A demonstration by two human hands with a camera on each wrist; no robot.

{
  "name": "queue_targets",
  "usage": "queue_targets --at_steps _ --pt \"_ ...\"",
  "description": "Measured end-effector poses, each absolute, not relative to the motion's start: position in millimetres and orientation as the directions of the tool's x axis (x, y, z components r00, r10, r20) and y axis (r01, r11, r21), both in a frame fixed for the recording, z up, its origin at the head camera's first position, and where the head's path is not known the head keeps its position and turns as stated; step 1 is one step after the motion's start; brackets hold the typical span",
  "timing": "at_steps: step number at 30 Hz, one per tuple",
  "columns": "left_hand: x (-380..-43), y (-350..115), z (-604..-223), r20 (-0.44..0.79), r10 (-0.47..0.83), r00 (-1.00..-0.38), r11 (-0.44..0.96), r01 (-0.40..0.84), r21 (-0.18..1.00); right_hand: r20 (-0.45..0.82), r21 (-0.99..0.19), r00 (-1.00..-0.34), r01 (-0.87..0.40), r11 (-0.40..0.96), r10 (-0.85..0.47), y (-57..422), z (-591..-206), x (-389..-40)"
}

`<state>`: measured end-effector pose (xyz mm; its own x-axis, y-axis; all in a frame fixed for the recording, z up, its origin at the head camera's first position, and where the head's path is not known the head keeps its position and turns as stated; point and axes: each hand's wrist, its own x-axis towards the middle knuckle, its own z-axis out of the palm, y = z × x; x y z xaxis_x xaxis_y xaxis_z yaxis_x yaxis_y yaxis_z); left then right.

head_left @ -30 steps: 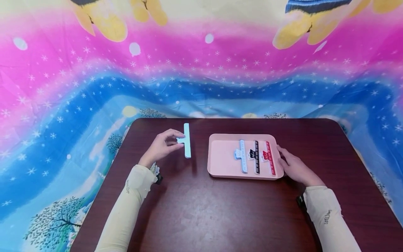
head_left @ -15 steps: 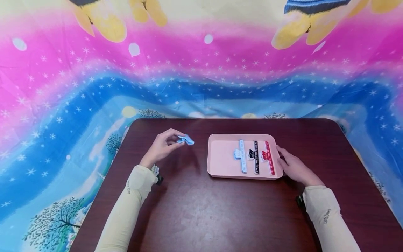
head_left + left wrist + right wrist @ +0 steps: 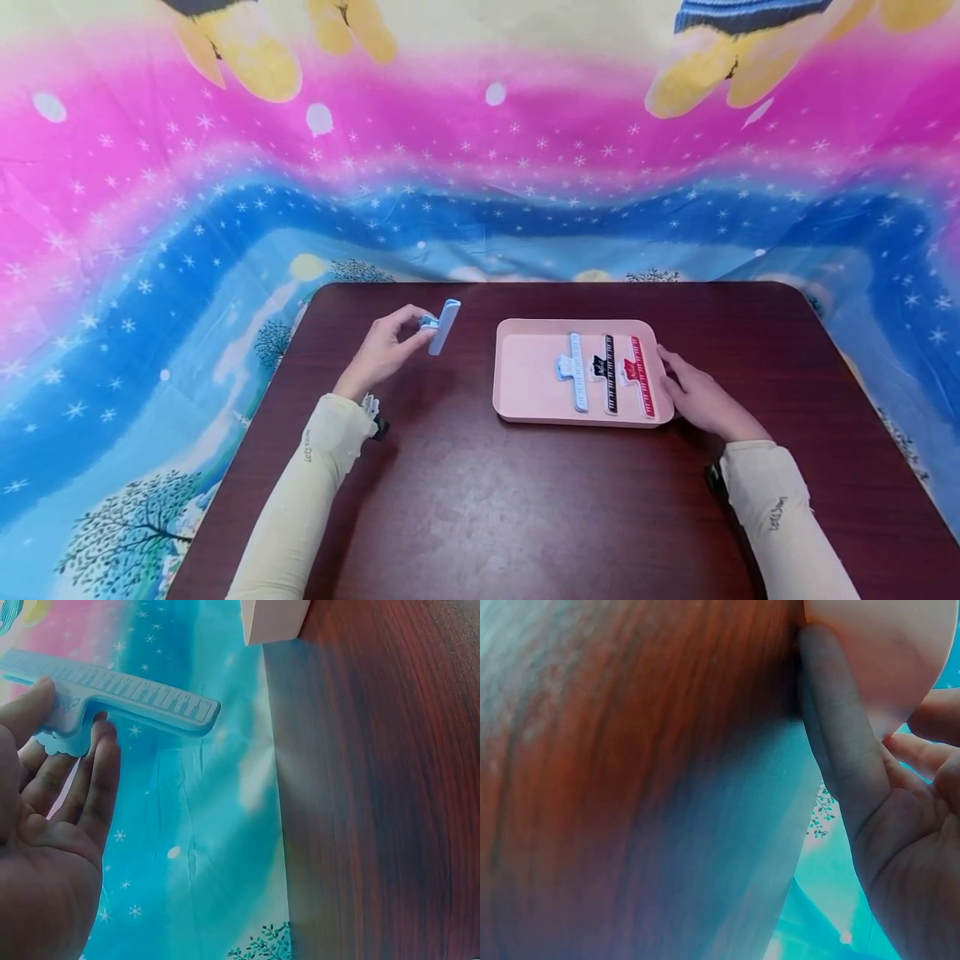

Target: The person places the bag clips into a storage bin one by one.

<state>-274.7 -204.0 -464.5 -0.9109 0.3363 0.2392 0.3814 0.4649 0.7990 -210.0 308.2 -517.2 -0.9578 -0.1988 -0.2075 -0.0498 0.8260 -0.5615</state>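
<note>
My left hand [image 3: 385,348] pinches the handle of a long light blue clip [image 3: 447,327] between thumb and fingers, above the table left of the tray. In the left wrist view, piano-key markings run along the bar of this clip [image 3: 157,699]. A shallow pink tray [image 3: 527,383] holds three similar clips side by side: a light blue one [image 3: 580,383], a black one [image 3: 612,387] and a red one [image 3: 643,387]. At the tray's right end, my right hand [image 3: 705,402] touches the outer wall with its fingers. The right wrist view shows a straight digit [image 3: 844,712] against that wall.
The dark brown wooden table [image 3: 480,508] has rounded far corners. A patterned cloth backdrop [image 3: 480,158] in pink and blue hangs behind and around it. The tray's left half is bare pink surface.
The left hand has turned the clip: its bar stood lengthwise, then pointed end-on, and now slants up to the right. The right hand and the tray have stayed in place.
</note>
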Motion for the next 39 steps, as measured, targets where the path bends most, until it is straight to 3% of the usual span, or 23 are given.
queue_targets --at_steps 8,16,29,39 --pt "-275 -200 -465 0.289 0.344 -0.893 0.275 0.391 0.878 -0.211 -0.565 -0.958 -0.041 0.824 -0.192 307 -517 -210" --pt "-275 -201 -466 0.317 0.339 -0.886 0.239 0.407 0.881 -0.211 -0.564 -0.959 -0.038 0.825 -0.188 308 -518 -211" --pt "-272 -198 -463 0.248 0.31 -0.918 0.286 0.339 0.896 -0.218 -0.568 -0.958 -0.033 0.823 -0.189 308 -516 -211" --pt "-273 -184 -460 0.263 0.283 -0.922 0.41 0.364 0.837 -0.215 -0.563 -0.958 -0.038 0.826 -0.191 309 -517 -211"
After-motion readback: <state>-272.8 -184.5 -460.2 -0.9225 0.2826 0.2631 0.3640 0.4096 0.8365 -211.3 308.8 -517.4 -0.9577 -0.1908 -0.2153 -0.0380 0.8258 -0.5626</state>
